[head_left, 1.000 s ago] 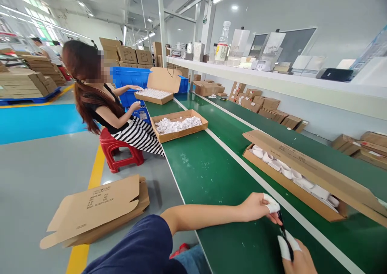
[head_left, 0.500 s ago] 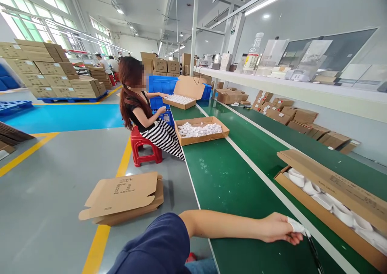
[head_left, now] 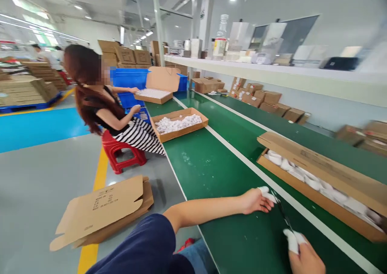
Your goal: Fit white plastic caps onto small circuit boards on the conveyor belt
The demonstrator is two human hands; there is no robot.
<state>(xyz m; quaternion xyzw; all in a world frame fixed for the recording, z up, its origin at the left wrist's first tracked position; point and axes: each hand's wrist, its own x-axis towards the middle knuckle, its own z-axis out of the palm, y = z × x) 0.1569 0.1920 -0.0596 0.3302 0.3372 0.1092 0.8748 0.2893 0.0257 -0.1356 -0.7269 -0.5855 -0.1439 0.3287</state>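
My left hand (head_left: 256, 200) lies on the green conveyor belt (head_left: 229, 225), with white finger cots on its fingertips. My right hand (head_left: 305, 260) sits at the bottom edge of the view, and its fingers also wear white cots (head_left: 292, 241). A thin black tool (head_left: 282, 211) runs between the two hands, its ends at the cotted fingers of each. Its exact kind is blurred. Just beyond my hands, a long cardboard box (head_left: 317, 199) of white pieces lies open on the belt, apart from both hands.
A seated co-worker (head_left: 102, 112) on a red stool (head_left: 121, 155) works at the belt's far end beside blue crates (head_left: 130, 79). Two cardboard trays (head_left: 181, 133) of small white pieces stand there. A flattened carton (head_left: 102, 211) lies on the floor. A white shelf (head_left: 272, 70) runs along the right.
The view has swung back to the left. My right hand has returned to view after leaving it half a second ago, and my left hand has shifted left along the belt.
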